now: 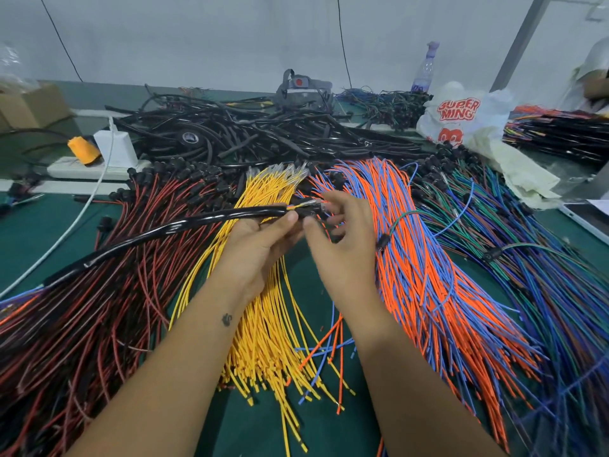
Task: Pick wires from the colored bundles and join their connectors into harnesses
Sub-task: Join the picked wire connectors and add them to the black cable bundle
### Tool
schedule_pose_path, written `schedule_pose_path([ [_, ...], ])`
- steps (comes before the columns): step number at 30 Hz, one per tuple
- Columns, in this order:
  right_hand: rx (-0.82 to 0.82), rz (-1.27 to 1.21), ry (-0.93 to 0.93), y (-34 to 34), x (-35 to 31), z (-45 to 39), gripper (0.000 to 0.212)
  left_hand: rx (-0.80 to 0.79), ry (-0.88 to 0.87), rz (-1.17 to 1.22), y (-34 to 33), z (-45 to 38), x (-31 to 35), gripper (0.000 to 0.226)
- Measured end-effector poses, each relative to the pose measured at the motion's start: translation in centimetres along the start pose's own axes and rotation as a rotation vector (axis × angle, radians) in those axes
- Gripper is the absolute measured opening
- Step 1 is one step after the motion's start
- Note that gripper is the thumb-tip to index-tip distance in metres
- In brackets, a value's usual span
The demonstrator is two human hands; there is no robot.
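A green worktop (pixel 19 225) runs under everything and shows bare only in a strip at the left edge and in a patch between the forearms near the bottom. Across it fan the colored bundles: red-and-black wires (pixel 99 291) at left, yellow wires (pixel 263 324) in the middle, orange-and-blue wires (pixel 428 258) right of them, and blue-green wires (pixel 543 275) reaching the right edge. Behind them a heap of black sleeved harnesses (pixel 247 133) fills the far side up to the wall.

A white plastic bag (pixel 461 117) at the far right reads "SUPER MING" in red. A clear bottle (pixel 426 70) stands behind it; its label is too blurred to read. At far left a white power strip (pixel 85 169) holds a white charger (pixel 115 148).

A black sleeved cable (pixel 164 232) crosses from the lower left up to the hands, above the yellow wires. The left hand (pixel 263 239) grips its end, where short colored wire ends stick out. The right hand (pixel 342 232), just beside it, has its fingers curled at a small black connector (pixel 313 211); motion blur hides the exact grasp.
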State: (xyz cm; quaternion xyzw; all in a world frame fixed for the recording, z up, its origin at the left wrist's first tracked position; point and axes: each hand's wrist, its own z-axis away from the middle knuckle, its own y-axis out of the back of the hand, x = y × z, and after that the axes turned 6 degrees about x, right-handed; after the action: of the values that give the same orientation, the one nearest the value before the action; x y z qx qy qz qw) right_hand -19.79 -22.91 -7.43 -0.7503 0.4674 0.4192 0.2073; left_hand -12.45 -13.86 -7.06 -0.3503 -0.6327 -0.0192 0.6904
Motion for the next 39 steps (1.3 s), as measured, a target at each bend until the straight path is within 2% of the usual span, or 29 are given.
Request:
schedule_pose_path([
  [3, -0.126, 0.259, 0.135, 0.1, 0.3, 0.0, 0.055, 0.052, 0.051, -0.106, -0.4, 0.1, 0.4, 0.009],
  [6, -0.126, 0.392, 0.101, 0.4, 0.4, -0.3, 0.048, 0.023, 0.231, -0.145, -0.7, 0.4, 1.7, 0.01],
  [8, -0.113, 0.377, 0.105, 0.5, 0.4, -0.3, 0.039, -0.074, 0.321, -0.386, -1.0, 1.0, 3.4, 0.015],
  [10, -0.12, 0.367, 0.118, 0.5, 0.3, -0.2, 0.036, -0.07, 0.215, -0.708, -1.0, 1.8, 5.3, 0.017],
  [11, -0.119, 0.348, 0.119, 0.4, 0.1, -0.1, 0.036, 0.008, 0.054, -0.861, -0.7, 2.1, 6.2, 0.017],
  [13, -0.094, 0.29, 0.106, 0.3, -0.4, -0.2, 0.036, 0.177, -0.421, -1.207, 0.8, 2.5, 8.0, 0.012],
  [14, -0.075, 0.259, 0.103, 0.2, -0.8, -0.3, 0.035, 0.178, -0.589, -1.365, 2.0, 2.5, 8.7, 0.013],
  [15, -0.052, 0.235, 0.107, 0.1, -1.2, -0.5, 0.034, 0.111, -0.634, -1.5, 3.3, 2.4, 9.3, 0.024],
  [17, -0.005, 0.227, 0.134, -0.3, -2.2, -0.9, 0.03, -0.069, -0.434, -1.681, 5.9, 1.7, 9.7, 0.045],
  [19, 0.034, 0.245, 0.158, -0.8, -3.2, -1.2, 0.029, -0.1, -0.303, -1.788, 8.0, 1.3, 9.7, 0.04],
  [22, 0.098, 0.29, 0.218, -1.8, -5.2, -1.4, 0.033, 0.008, -0.451, -1.833, 9.6, 0.6, 10.4, 0.02],
  [26, 0.187, 0.417, 0.343, -4.2, -9.0, -0.4, 0.056, 0.216, -0.55, -1.678, 9.9, 0.1, 13.5, 0.025],
  [28, 0.087, 0.398, 0.488, -5.9, -10.9, 0.7, 0.058, 0.303, -0.617, -1.624, 10.0, -0.2, 15.8, 0.03],
  [31, -0.144, 0.367, 0.658, -8.6, -12.7, 2.6, 0.047, 0.449, -0.719, -1.543, 11.1, -0.7, 20.4, 0.029],
  [36, -0.432, 0.335, 0.674, -12.2, -13.3, 5.1, 0.04, 0.758, -0.748, -1.542, 17.1, 0.9, 27.5, 0.029],
  [39, -0.608, 0.354, 0.688, -13.5, -12.6, 6.2, 0.035, 0.887, -0.623, -1.632, 22.4, 3.1, 26.6, 0.029],
])
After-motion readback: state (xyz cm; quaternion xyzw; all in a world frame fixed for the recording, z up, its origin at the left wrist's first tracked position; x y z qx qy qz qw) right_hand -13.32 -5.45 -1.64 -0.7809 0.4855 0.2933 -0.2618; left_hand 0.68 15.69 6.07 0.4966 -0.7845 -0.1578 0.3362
